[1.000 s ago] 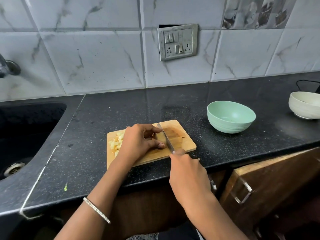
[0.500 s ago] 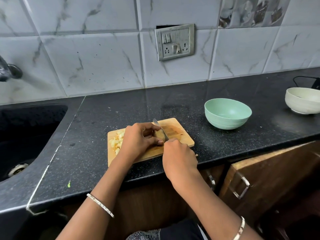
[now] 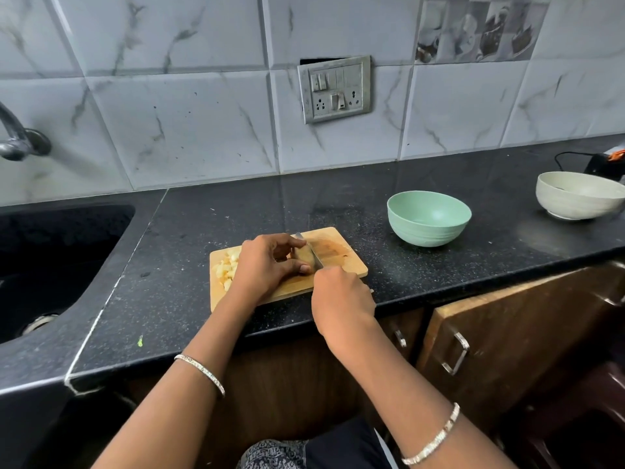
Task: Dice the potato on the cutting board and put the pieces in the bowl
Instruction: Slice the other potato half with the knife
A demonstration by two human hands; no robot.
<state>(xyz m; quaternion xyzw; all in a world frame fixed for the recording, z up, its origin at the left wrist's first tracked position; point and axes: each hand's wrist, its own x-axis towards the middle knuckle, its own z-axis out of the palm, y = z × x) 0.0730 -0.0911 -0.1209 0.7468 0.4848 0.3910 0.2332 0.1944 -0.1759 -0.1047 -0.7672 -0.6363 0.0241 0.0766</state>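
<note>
A wooden cutting board [image 3: 341, 257] lies near the front edge of the black counter. My left hand [image 3: 267, 265] curls over a potato piece [image 3: 302, 257] at the board's middle and holds it down. My right hand [image 3: 341, 299] grips the handle of a knife [image 3: 313, 252], whose blade lies against the potato's right side, tip pointing away from me. A heap of pale diced potato [image 3: 228, 270] sits on the board's left part, partly hidden by my left hand. A mint green bowl [image 3: 429, 218] stands to the right of the board, with nothing visible inside.
A cream bowl [image 3: 580, 199] stands at the far right with a black cable and device [image 3: 600, 164] behind it. A black sink [image 3: 50, 262] and a tap [image 3: 17, 137] are on the left. Wooden cabinet doors [image 3: 507, 333] lie below the counter edge.
My right hand has pushed forward toward the board, so the knife has slid along the potato away from me. My left hand stays on the potato.
</note>
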